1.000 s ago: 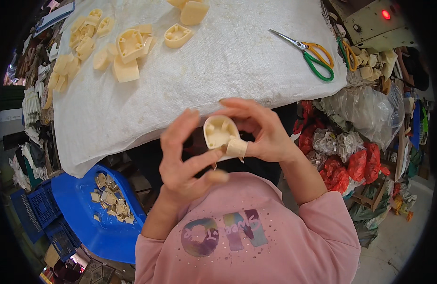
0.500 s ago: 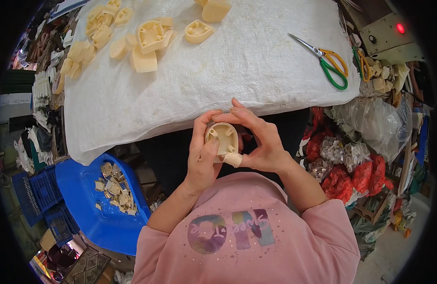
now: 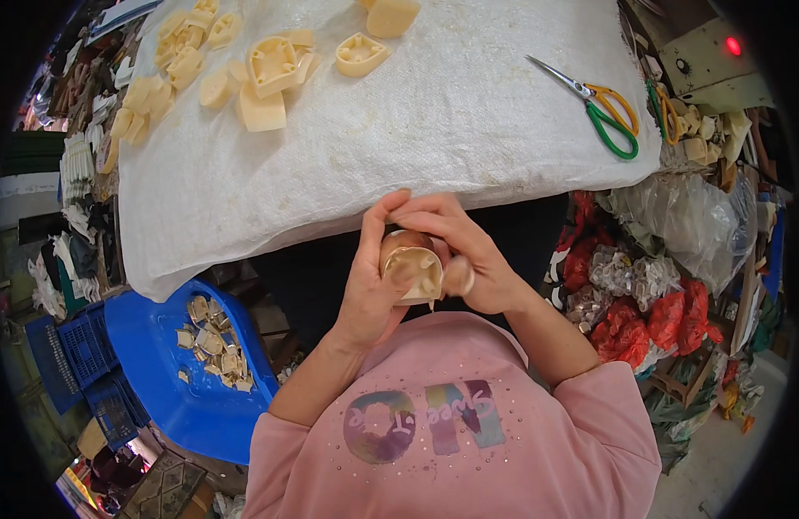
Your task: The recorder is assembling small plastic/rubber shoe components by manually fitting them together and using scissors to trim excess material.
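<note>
Moulded part (image 3: 426, 275) is cream, hollow, pegged inside.

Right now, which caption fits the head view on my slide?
Left hand holds a hollow cream part, right hand close by, near a white sheet bearing scissors.

Scissors (image 3: 587, 90) right of pieces (image 3: 274, 69) on cloth (image 3: 443, 125); tub (image 3: 179, 411) left of hands (image 3: 360, 298)

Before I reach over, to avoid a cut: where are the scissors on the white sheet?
In the head view, the scissors lie near the right edge of the white sheet, beyond the right hand and left of the red-lit box.
</note>
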Demonstrator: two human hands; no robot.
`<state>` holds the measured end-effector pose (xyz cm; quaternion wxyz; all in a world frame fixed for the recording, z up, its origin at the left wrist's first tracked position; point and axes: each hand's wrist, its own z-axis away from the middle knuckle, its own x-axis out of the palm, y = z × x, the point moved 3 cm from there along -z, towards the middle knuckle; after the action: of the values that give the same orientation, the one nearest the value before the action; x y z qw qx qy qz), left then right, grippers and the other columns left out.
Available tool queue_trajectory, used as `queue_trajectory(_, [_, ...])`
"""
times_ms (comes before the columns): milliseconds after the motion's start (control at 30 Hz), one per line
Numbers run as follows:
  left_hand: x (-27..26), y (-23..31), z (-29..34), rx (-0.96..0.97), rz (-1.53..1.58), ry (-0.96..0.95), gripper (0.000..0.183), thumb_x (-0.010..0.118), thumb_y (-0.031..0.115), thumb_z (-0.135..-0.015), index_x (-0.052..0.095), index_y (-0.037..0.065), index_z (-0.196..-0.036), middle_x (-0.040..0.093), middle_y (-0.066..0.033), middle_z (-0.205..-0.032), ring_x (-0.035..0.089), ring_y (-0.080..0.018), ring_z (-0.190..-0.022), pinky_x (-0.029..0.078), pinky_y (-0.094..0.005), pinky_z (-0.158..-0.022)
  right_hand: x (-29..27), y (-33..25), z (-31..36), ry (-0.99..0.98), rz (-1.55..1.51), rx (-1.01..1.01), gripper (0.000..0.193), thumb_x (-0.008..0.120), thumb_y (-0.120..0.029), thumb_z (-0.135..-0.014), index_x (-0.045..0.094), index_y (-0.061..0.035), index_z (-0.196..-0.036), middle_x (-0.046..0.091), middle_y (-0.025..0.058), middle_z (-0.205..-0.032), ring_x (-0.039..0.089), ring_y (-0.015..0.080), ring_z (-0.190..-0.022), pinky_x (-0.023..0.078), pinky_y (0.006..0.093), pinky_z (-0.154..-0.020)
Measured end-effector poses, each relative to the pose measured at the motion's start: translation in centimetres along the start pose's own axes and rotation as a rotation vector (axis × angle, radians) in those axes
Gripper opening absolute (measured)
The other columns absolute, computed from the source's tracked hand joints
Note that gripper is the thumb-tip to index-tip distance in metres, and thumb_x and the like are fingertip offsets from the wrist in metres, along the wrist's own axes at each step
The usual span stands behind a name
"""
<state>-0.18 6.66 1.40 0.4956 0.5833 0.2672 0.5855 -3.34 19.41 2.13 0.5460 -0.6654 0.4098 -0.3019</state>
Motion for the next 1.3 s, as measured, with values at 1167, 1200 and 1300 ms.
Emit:
queue_trajectory(1167, [0.5,0.6,-0.8,0.117,0.508,0.281,0.028,0.040,0.030,-0.096,0.050,0.007,-0.108,0.053,-0.0058,-0.101,0.053,-0.0154,-0.096,0.045,-0.0315,-0.085,2.7,1.7,0.7,0.081,-0.338,0.026,0.043,0.038,-0.027,-0.096,0.040,-0.0066,-0.134,0.033,0.0147,-0.136,0.037,0.0260,-0.124,0.031,0.0357,-0.102])
queue_trajectory(1200, [0.7,0.6,-0.8,0.159,0.475,0.271,0.023,0.042,0.026,-0.096,0.048,0.006,-0.107,0.053,-0.0055,-0.098,0.054,-0.0134,-0.090,0.046,-0.0283,-0.079,2.8,1.6,0.8,0.082,-0.337,0.026,0.043,0.038,-0.027,-0.096,0.040,-0.0066,-0.134,0.033,0.0147,-0.136,0.037,0.0260,-0.124,0.031,0.0357,-0.102])
queue_trajectory(1300, [0.7,0.1,-0.8,0.214,0.401,0.268,0.017,0.045,0.021,-0.095,0.046,0.007,-0.106,0.053,-0.0052,-0.096,0.054,-0.0114,-0.084,0.047,-0.0252,-0.072,2.8,1.0,0.7,0.198,0.054,-0.175,0.039,0.040,-0.021,-0.094,0.043,-0.0058,-0.130,0.039,0.0162,-0.129,0.043,0.0283,-0.116,0.036,0.0373,-0.097])
